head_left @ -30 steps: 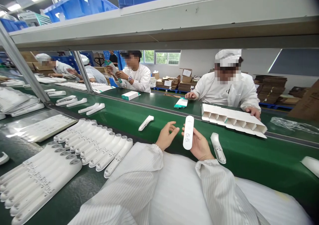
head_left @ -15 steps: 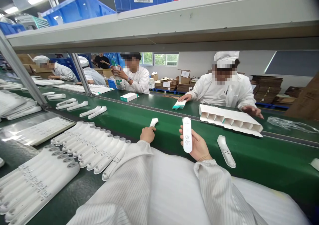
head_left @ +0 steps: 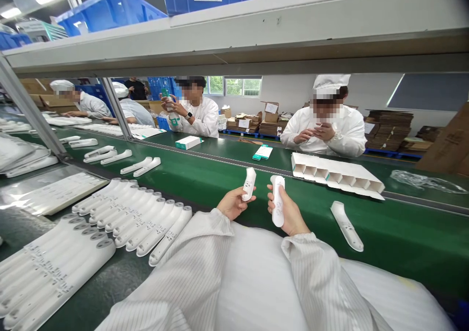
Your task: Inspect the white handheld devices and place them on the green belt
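My left hand (head_left: 234,204) is closed around the lower part of a white plastic housing (head_left: 249,183), with its curved head up and small dark openings facing me. In my right hand (head_left: 291,214) is another white housing (head_left: 278,206), long and round-ended with faint printed marks; my thumb lies across its front. Both pieces are upright, close together but apart, above the green conveyor belt (head_left: 205,175). To the right, a similar loose housing (head_left: 346,227) lies on the belt. Rows of white housings (head_left: 146,223) lie to the left of my left sleeve.
Across the belt, a co-worker (head_left: 326,121) sits behind a white divided carton (head_left: 337,175). Flat green-and-white boxes (head_left: 262,152) lie nearby. Another person (head_left: 196,111) holds up a green-and-white object. A shelf (head_left: 234,43) with blue bins (head_left: 110,11) crosses overhead; a metal post (head_left: 117,109) stands left.
My left hand has lifted its housing off the belt and turned it towards me. My right thumb has moved over its housing. Loose housings shifted right; the co-worker opposite has raised both hands.
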The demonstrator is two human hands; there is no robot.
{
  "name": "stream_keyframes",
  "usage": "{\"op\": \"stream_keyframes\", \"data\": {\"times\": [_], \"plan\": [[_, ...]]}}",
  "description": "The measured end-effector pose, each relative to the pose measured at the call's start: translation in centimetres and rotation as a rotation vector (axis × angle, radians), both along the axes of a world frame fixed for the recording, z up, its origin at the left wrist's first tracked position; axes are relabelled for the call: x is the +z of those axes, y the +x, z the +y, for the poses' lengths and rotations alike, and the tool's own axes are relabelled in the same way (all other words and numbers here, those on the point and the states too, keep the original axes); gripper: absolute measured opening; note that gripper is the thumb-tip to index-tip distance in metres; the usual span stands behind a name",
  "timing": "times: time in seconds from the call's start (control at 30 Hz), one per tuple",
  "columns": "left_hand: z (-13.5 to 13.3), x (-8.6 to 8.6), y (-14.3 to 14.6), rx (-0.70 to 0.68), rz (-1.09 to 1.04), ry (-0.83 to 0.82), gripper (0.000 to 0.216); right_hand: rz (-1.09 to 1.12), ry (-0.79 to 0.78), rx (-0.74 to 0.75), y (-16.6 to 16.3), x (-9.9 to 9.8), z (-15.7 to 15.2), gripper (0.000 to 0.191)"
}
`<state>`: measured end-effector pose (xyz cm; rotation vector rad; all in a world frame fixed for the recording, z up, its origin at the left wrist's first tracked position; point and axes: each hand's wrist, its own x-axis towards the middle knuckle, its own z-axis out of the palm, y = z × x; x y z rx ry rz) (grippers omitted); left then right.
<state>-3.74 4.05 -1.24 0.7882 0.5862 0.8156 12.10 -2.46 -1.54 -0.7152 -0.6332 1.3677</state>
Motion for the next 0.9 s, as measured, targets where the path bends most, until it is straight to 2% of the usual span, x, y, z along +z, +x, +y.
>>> {"op": "stream_keyframes", "data": {"times": [0.17,0.27,0.33,0.43,0.53,0.63,0.77,0.9], "plan": [[-0.5,0.0,0.5,-0.039,-0.036,0.129,0.034,-0.138,-0.004,-0.073,-0.1,-0.1,-0.2,0.044],[-0.8,0.1,0.5,-0.051,-0.067,0.174,0.038,-0.172,-0.054,-0.108,0.3,-0.4,0.0,0.035],[-1.0,0.2,0.5,-0.076,-0.072,0.187,0.041,-0.232,-0.149,-0.142,0.7,-0.8,0.3,0.030],[-1.2,0.3,0.4,-0.118,-0.067,0.194,0.046,-0.451,-0.281,-0.239,1.6,-1.9,1.0,0.036],[-1.4,0.4,0.4,-0.160,-0.067,0.200,0.049,-0.814,-0.296,-0.343,2.6,-3.0,1.6,0.030],[-1.6,0.5,0.5,-0.198,-0.062,0.211,0.048,-1.074,-0.318,-0.398,3.5,-3.8,2.0,0.035],[-2.0,0.6,0.8,-0.234,-0.057,0.222,0.049,-1.285,-0.328,-0.410,4.3,-4.5,1.9,0.025],[-2.3,0.6,1.0,-0.276,-0.059,0.234,0.055,-1.357,-0.305,-0.416,4.5,-4.6,1.6,0.018]]}}
